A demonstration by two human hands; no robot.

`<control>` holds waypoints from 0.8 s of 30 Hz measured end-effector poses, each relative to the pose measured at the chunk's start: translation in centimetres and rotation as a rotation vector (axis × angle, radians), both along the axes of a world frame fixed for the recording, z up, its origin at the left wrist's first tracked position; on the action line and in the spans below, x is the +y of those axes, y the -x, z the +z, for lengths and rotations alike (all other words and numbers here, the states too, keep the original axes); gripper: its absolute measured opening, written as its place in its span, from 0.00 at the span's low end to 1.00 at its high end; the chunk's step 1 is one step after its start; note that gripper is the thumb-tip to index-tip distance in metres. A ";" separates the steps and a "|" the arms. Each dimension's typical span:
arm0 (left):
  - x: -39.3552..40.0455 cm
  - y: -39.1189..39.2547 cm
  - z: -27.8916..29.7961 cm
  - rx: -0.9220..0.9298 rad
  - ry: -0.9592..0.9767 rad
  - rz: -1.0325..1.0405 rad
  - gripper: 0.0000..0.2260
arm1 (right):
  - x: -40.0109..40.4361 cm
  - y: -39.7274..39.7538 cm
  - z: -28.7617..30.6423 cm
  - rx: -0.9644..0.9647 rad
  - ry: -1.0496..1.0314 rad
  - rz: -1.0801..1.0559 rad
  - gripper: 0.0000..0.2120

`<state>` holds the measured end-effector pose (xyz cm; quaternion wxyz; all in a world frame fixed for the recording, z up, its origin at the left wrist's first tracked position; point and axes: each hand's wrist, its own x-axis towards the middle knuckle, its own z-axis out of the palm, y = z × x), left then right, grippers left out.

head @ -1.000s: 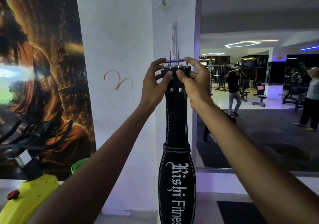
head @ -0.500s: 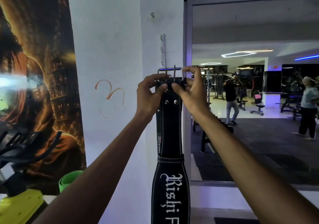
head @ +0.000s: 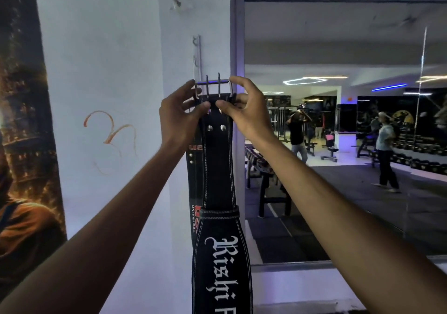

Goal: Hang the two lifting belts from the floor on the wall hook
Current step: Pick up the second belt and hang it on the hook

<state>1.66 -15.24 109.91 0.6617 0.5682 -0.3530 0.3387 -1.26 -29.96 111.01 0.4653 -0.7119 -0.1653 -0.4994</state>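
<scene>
Both hands, left (head: 180, 117) and right (head: 244, 115), pinch the front belt (head: 217, 168) at its buckle (head: 214, 87) just under the wall hook (head: 197, 54), second belt (head: 194, 180) behind; next, I think, lift the buckle over the hook.

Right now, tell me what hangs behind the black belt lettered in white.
A second black belt with red lettering hangs behind the black white-lettered belt; only its left edge shows, its buckle hidden.

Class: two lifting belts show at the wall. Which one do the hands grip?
The front belt with white gothic lettering; both hands pinch its buckle end. The red-lettered belt hangs behind it, mostly hidden.
</scene>
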 end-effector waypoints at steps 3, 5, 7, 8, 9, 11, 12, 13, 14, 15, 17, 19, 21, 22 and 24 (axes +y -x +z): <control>-0.7 -4.1 0.8 -0.003 0.018 -0.015 0.26 | -0.5 -4.0 0.7 -0.040 -0.002 -0.042 0.31; -1.3 -7.0 1.4 0.001 0.024 -0.034 0.26 | -1.0 -6.7 1.3 -0.048 -0.006 -0.067 0.30; -1.8 -10.0 2.0 -0.001 0.021 -0.046 0.26 | -1.5 -9.4 2.0 -0.047 -0.002 -0.085 0.30; -2.0 -11.4 2.2 -0.007 0.020 -0.048 0.26 | -1.7 -10.7 2.3 -0.049 -0.001 -0.092 0.30; -2.1 -12.7 2.6 -0.016 0.019 -0.047 0.26 | -1.8 -12.0 2.6 -0.054 -0.004 -0.099 0.30; -2.5 -15.2 3.1 -0.030 0.021 -0.047 0.26 | -2.0 -14.4 3.1 -0.062 -0.008 -0.117 0.30; -2.7 -16.3 3.4 -0.031 0.023 -0.048 0.26 | -2.0 -15.4 3.3 -0.064 -0.011 -0.118 0.29; -2.9 -17.4 3.6 -0.030 0.020 -0.045 0.26 | -2.1 -16.3 3.6 -0.065 -0.016 -0.113 0.29; -3.0 -18.3 3.9 -0.030 0.016 -0.040 0.26 | -2.2 -17.2 3.9 -0.064 -0.018 -0.107 0.29; -3.2 -19.2 4.1 -0.031 0.013 -0.034 0.26 | -2.3 -17.9 4.2 -0.061 -0.016 -0.104 0.29; -3.4 -20.8 4.6 -0.037 0.016 -0.021 0.26 | -2.6 -19.4 4.7 -0.058 -0.013 -0.092 0.29; -3.6 -22.1 5.0 -0.045 0.025 -0.001 0.26 | -2.8 -20.8 5.1 -0.070 -0.006 -0.075 0.29; -3.8 -23.2 5.4 -0.043 0.025 0.020 0.26 | -3.1 -22.1 5.5 -0.077 -0.001 -0.058 0.28; -4.0 -23.7 5.5 -0.041 0.023 0.030 0.26 | -3.2 -22.8 5.7 -0.078 -0.002 -0.052 0.28; -4.2 -24.5 5.8 -0.043 0.018 0.047 0.26 | -3.4 -23.9 6.0 -0.083 -0.006 -0.052 0.28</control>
